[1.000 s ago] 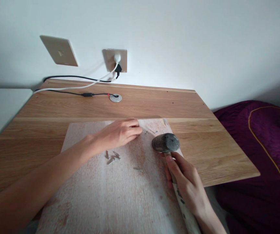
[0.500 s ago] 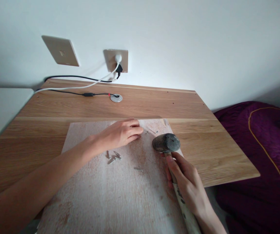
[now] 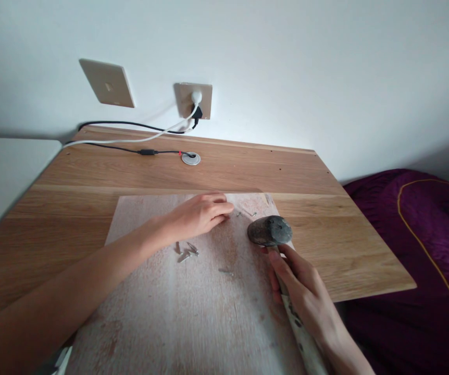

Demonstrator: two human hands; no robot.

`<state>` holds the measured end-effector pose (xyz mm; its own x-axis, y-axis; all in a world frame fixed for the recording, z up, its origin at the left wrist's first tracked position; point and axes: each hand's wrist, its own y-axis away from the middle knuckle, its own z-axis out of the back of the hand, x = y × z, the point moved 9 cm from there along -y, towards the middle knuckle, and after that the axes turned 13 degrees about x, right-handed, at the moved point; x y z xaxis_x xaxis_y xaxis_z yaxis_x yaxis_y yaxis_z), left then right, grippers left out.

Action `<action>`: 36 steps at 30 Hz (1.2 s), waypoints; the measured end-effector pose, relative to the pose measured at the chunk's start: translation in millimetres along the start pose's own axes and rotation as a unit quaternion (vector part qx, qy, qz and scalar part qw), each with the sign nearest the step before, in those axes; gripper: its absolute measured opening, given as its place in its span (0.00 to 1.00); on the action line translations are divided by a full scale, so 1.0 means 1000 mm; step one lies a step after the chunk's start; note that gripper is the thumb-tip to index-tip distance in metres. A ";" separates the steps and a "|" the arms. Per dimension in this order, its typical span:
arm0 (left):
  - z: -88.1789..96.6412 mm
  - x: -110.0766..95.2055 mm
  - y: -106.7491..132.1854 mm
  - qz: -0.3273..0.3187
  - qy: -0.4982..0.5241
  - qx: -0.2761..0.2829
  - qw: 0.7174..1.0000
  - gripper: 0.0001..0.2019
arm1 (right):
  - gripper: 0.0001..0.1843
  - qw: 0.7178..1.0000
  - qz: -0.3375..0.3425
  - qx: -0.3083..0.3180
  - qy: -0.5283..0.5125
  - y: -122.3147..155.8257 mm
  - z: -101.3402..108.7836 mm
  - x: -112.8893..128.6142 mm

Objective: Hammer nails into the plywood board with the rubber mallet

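My right hand (image 3: pixel 306 286) is wrapped round the handle of a mallet (image 3: pixel 270 230) with a dark, worn head. The head is over the right side of a worn, whitish board (image 3: pixel 162 312). Near the board's far edge rests my left hand (image 3: pixel 209 212), its fingers curled and pressed together; whatever they hold, if anything, is hidden. Several small metal screws (image 3: pixel 187 253) lie in a loose cluster below my left wrist. Another screw (image 3: pixel 226 271) lies alone nearer the middle. A small metal fastener (image 3: pixel 253 214) shows between my left fingers and the mallet head.
The board lies on a wooden desk (image 3: pixel 365 250) against a white wall. Behind it are a cable grommet (image 3: pixel 191 158), black and white cables (image 3: pixel 131 140) and a wall socket (image 3: pixel 204 96). A white surface (image 3: pixel 9 172) stands at left, purple fabric (image 3: pixel 435 250) at right.
The camera view has shifted slightly, moving the scene a little to the right. Both hands and the mallet keep nearly the same place over the board.
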<state>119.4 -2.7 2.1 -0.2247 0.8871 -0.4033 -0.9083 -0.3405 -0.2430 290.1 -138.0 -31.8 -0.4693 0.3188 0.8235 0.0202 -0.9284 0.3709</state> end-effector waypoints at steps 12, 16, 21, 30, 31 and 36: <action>0.002 0.009 0.003 0.039 0.043 -0.039 0.998 0.08 | 0.26 0.998 -0.004 0.060 0.015 -0.004 0.002 0.005; 0.003 0.016 0.002 0.056 0.055 -0.028 0.997 0.05 | 0.28 0.999 -0.001 0.052 0.001 -0.004 0.002 0.003; 0.003 0.023 0.002 0.064 0.079 -0.024 0.995 0.05 | 0.28 0.998 0.005 0.056 0.012 -0.005 0.003 0.006; 0.000 0.029 0.000 0.075 0.107 -0.025 0.991 0.05 | 0.29 0.997 0.027 0.054 0.037 -0.004 0.013 0.022; -0.001 0.029 -0.001 0.074 0.108 -0.022 0.991 0.06 | 0.29 0.997 0.028 0.058 0.038 -0.005 0.013 0.024; -0.003 0.026 -0.001 0.063 0.107 -0.008 0.992 0.06 | 0.28 0.995 0.050 0.077 0.036 -0.014 0.003 0.043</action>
<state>115.1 19.6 -10.4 -0.2548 0.7511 -0.6091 -0.8717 -0.4511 -0.1916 272.4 -110.8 0.1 -0.5200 0.2066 0.8288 0.2029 -0.9127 0.3548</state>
